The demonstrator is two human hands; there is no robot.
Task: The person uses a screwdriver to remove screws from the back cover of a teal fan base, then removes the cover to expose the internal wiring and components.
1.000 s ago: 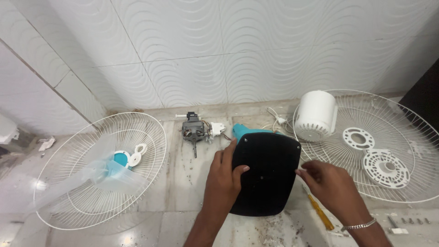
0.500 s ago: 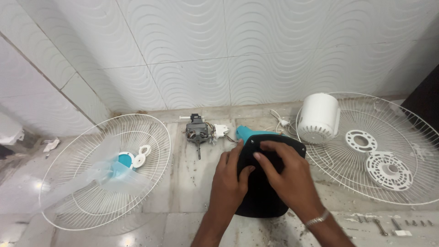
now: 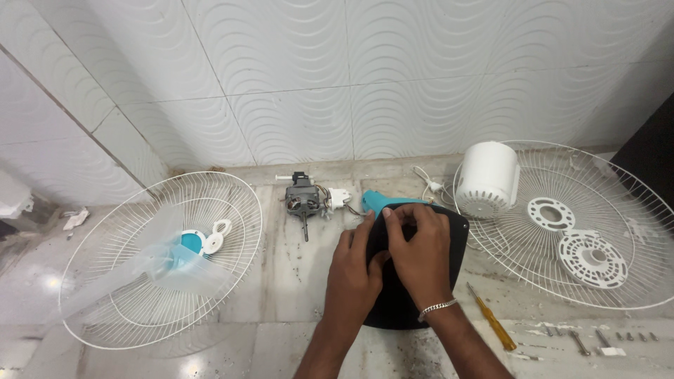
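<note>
Black fan base (image 3: 449, 231) — round, flat (teal neck (image 3: 375, 202) attached).

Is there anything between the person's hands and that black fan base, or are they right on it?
Nothing visible lies between them. Both the left hand and the right hand rest directly on the black base, fingers near its far edge beside the teal piece.

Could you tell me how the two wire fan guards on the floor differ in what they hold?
The left wire guard holds a translucent fan blade with a teal hub and a small white ring. The right wire guard holds a white motor cover and two white round plastic plates. Both are white, round, and lie flat beside the hands on the black base.
</note>
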